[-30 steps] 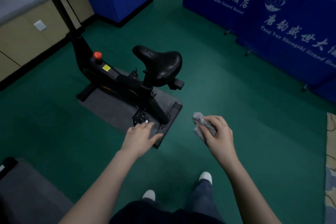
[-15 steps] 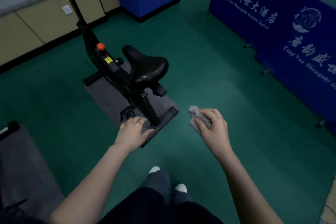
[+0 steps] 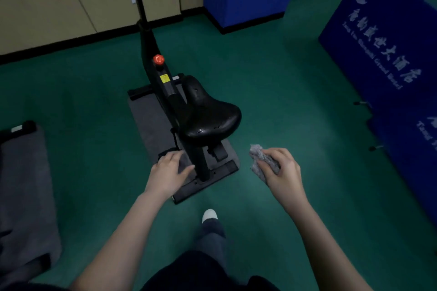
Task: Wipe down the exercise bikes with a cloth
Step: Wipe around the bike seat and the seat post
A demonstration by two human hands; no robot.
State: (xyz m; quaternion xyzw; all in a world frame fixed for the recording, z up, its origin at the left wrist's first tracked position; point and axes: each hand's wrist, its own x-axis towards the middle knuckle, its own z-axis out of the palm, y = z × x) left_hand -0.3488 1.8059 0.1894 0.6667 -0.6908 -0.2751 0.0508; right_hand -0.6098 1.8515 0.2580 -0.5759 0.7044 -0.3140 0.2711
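1. Exercise bike (image 3: 170, 92): black, standing on a grey mat (image 3: 146, 120). Its saddle (image 3: 208, 116) serves as the landmark for every position below.
2. Cloth (image 3: 257, 156): grey and crumpled, to the right of the saddle and nearer the person, clear of the bike.
3. Right hand (image 3: 283, 172): forearm extended forward, fingers and thumb curled round the cloth, gripping it.
4. Left hand (image 3: 168, 172): below the saddle, left of the seat post. The palm faces down, the fingers lie loosely together, and the thumb points toward the post. Whether it touches anything beneath cannot be told.
5. Obscured parts: the handlebar post runs off the top edge. The pedal below the saddle is largely covered by the left hand. Lettering on the blue banner (image 3: 378, 42), right of the saddle, is blurred.
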